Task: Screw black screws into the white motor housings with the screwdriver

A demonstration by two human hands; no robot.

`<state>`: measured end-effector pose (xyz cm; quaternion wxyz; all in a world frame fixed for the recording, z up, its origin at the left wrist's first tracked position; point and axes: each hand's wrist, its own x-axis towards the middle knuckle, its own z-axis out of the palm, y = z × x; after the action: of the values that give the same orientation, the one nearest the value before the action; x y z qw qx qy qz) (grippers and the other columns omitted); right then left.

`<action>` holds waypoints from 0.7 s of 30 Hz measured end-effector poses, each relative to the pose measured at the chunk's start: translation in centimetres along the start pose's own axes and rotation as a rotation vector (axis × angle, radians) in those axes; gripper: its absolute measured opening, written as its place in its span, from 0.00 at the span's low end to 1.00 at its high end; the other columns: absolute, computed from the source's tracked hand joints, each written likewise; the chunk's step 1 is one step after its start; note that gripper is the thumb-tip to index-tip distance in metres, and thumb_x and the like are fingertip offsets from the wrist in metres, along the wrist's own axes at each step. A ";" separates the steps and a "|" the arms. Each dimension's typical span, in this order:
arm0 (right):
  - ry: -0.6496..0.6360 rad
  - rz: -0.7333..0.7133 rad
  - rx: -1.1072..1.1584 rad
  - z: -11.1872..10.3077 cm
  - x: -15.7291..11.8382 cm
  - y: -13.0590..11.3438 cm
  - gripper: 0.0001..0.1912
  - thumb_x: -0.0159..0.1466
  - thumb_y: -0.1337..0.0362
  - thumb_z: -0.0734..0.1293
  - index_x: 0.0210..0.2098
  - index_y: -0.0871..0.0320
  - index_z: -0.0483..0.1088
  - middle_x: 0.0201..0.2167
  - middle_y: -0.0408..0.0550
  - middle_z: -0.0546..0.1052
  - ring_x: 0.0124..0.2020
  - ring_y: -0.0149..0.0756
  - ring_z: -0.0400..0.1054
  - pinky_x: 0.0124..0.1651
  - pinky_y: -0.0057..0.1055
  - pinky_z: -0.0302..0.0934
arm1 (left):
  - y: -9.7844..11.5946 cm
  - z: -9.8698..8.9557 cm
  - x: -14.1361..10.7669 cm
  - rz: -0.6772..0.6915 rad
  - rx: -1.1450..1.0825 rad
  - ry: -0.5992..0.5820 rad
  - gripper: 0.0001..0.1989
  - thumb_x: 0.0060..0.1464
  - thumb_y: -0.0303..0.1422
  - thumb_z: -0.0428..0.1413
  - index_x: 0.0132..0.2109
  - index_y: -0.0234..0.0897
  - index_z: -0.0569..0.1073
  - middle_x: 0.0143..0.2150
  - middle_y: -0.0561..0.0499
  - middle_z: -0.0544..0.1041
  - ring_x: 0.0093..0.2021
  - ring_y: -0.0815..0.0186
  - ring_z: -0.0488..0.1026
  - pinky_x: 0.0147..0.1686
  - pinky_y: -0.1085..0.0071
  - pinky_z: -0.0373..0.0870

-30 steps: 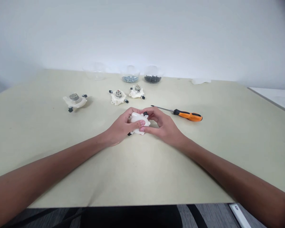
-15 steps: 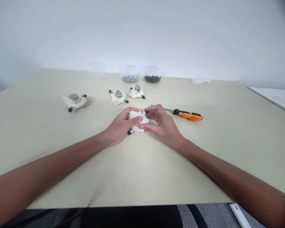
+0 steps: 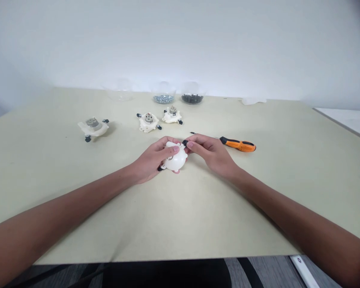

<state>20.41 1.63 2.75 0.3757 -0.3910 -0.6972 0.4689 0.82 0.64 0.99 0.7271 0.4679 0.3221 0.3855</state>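
Note:
My left hand (image 3: 152,161) holds a white plastic housing (image 3: 176,160), its thumb lying across the top. The housing's smooth rounded side faces up. One black piece (image 3: 161,168) pokes out at its lower left, beside my left palm. Another black piece (image 3: 185,143) sits at the upper right corner of the housing, pinched between the thumb and fingers of my right hand (image 3: 213,154). The underside of the housing is hidden.
An orange and black screwdriver (image 3: 238,144) lies right of my right hand. Behind are white housings with motors (image 3: 93,127), (image 3: 149,121), (image 3: 172,115). Farther back stand clear bowls of silvery screws (image 3: 163,99) and black pieces (image 3: 192,98), and a white sheet-like piece (image 3: 253,101).
The white housing has turned in my left hand, showing more of its rounded side. My right thumb has moved up from the housing's lower edge to the black piece at the corner.

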 end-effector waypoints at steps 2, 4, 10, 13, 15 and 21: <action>-0.012 -0.001 -0.021 0.0 0.0 -0.1 0.13 0.64 0.55 0.63 0.33 0.59 0.72 0.33 0.46 0.74 0.36 0.32 0.70 0.43 0.32 0.63 | -0.1 0.0 0.0 0.006 0.003 -0.011 0.12 0.56 0.38 0.59 0.45 0.40 0.69 0.45 0.46 0.74 0.38 0.63 0.75 0.29 0.67 0.76; -0.019 0.000 -0.011 -0.1 0.0 -0.2 0.13 0.64 0.55 0.63 0.32 0.59 0.71 0.33 0.46 0.74 0.36 0.32 0.69 0.43 0.32 0.64 | 0.0 0.0 0.0 0.003 0.005 -0.026 0.12 0.57 0.38 0.58 0.45 0.40 0.69 0.45 0.46 0.75 0.38 0.62 0.75 0.29 0.67 0.76; -0.001 0.046 0.076 0.3 0.0 -0.4 0.12 0.64 0.56 0.64 0.33 0.59 0.71 0.31 0.45 0.73 0.34 0.31 0.69 0.41 0.32 0.65 | 0.0 0.3 0.0 0.001 0.008 -0.010 0.14 0.58 0.39 0.57 0.48 0.39 0.67 0.47 0.43 0.74 0.43 0.58 0.75 0.30 0.65 0.77; 0.063 0.090 0.106 0.4 0.1 -0.2 0.12 0.63 0.57 0.65 0.32 0.60 0.70 0.28 0.45 0.72 0.31 0.30 0.68 0.40 0.32 0.64 | -0.2 0.5 -0.2 0.038 0.055 0.071 0.20 0.57 0.41 0.58 0.53 0.41 0.64 0.53 0.43 0.69 0.46 0.59 0.73 0.40 0.58 0.77; 0.124 0.136 0.162 0.5 0.2 -0.1 0.12 0.62 0.57 0.66 0.29 0.61 0.69 0.27 0.45 0.72 0.29 0.29 0.67 0.38 0.31 0.64 | -0.4 0.7 -0.5 0.077 0.165 0.105 0.28 0.53 0.42 0.61 0.57 0.43 0.61 0.54 0.44 0.68 0.46 0.61 0.73 0.44 0.60 0.75; 0.211 0.311 0.423 0.5 0.2 -0.3 0.12 0.60 0.59 0.67 0.26 0.62 0.67 0.26 0.46 0.69 0.28 0.28 0.66 0.35 0.28 0.66 | -0.7 1.1 -1.2 0.190 0.623 0.179 0.34 0.49 0.38 0.64 0.60 0.48 0.60 0.56 0.46 0.66 0.41 0.66 0.72 0.43 0.66 0.73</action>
<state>19.87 1.52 2.94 0.4429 -0.4527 -0.4726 0.6128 1.32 -1.07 0.89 0.4787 0.6599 0.4419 0.3744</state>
